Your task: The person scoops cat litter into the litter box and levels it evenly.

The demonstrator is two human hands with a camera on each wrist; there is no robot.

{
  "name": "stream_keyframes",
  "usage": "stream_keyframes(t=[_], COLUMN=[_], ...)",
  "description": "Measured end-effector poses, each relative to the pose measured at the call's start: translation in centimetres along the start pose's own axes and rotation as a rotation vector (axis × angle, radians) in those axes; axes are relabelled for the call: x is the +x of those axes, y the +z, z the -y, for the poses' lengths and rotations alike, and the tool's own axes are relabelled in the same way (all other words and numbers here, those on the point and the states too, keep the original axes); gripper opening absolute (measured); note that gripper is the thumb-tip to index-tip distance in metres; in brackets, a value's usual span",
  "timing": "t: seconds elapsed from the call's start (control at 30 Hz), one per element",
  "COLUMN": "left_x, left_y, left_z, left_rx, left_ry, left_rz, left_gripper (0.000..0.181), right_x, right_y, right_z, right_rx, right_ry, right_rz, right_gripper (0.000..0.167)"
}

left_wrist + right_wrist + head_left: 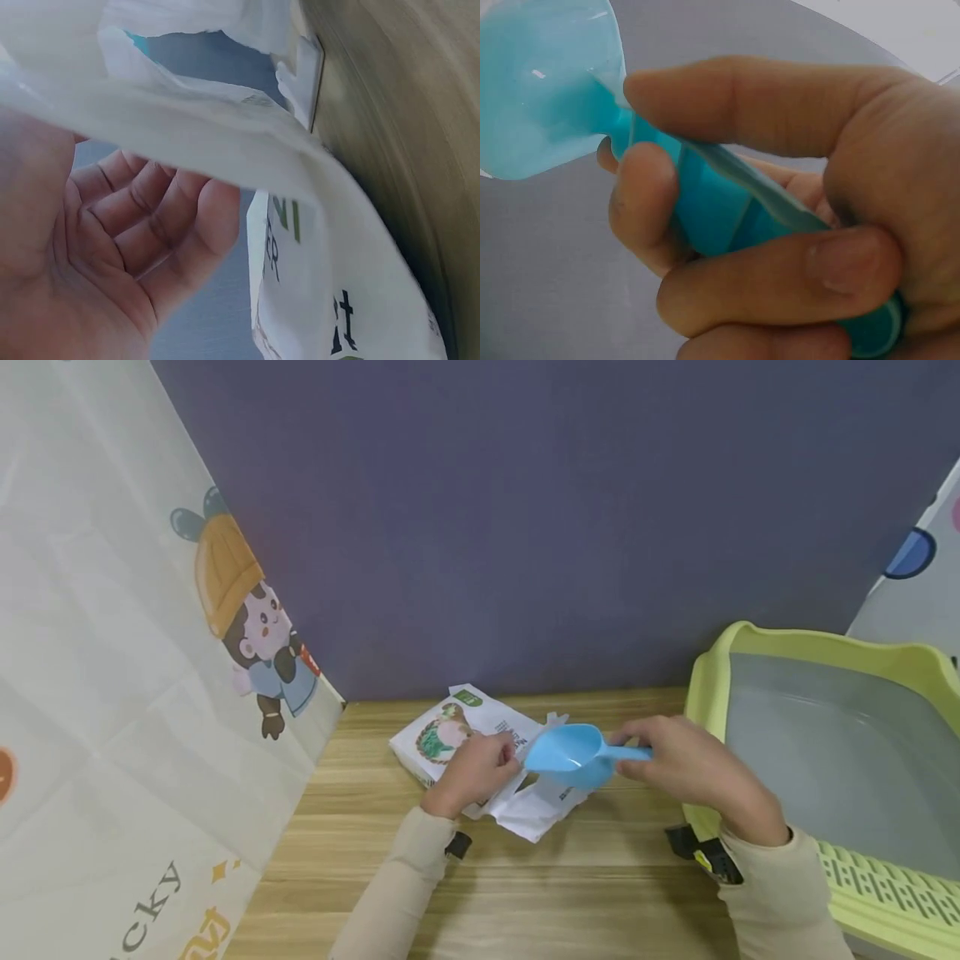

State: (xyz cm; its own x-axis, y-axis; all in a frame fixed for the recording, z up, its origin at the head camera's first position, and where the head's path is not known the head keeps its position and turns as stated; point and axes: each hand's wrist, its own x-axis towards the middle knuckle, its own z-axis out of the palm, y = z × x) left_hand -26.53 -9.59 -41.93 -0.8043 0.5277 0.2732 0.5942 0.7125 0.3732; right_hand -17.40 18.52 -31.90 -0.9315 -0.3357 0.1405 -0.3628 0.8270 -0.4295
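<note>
Blue plastic scoop (570, 753) is being gripped by right hand (686, 762) over torn white printed bag (534, 814) left hand (477, 770) is pinching.

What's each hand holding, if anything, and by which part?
Right hand: the scoop, by its handle. Left hand: at the torn end of the bag; fingertips partly hidden, so a hold can't be told.

Partitioned indoor nook, cartoon-print sheet (97, 635), dark panel (562, 527), wood-grain surface (337, 793), yellow-green tray (711, 693)
</note>
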Motion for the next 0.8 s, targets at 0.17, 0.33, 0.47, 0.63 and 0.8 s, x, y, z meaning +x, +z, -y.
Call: stream_keyframes(t=[0.17, 0.33, 0.47, 0.63, 0.8], left_x=[0.0, 0.1, 0.1, 0.1, 0.0], left_y=[-0.1, -0.1, -0.1, -0.2, -0.4], left_z=[-0.3, -0.4, -0.5, -0.6, -0.7], left_rx=[0.017, 0.04, 0.051, 0.117, 0.197], left_ry=[0.047, 0.058, 0.067, 0.083, 0.088], left_rz=[0.004, 0.008, 0.002, -0.035, -0.094], left_gripper=[0.014, 0.015, 0.015, 0.014, 0.014], right_x=[0.3, 0.6, 0.8, 1.4, 2.1], right_y=[0.6, 0.9, 1.2, 1.9, 2.8], right_z=[0.2, 0.2, 0.1, 0.1, 0.2], right_rx=[0.004, 0.005, 0.005, 0.026, 0.019], right_ry=[-0.008, 0.011, 0.025, 0.049, 0.065], right_rz=[0.007, 0.046, 0.063, 0.083, 0.077], right_gripper=[0.024, 0.017, 0.013, 0.013, 0.019])
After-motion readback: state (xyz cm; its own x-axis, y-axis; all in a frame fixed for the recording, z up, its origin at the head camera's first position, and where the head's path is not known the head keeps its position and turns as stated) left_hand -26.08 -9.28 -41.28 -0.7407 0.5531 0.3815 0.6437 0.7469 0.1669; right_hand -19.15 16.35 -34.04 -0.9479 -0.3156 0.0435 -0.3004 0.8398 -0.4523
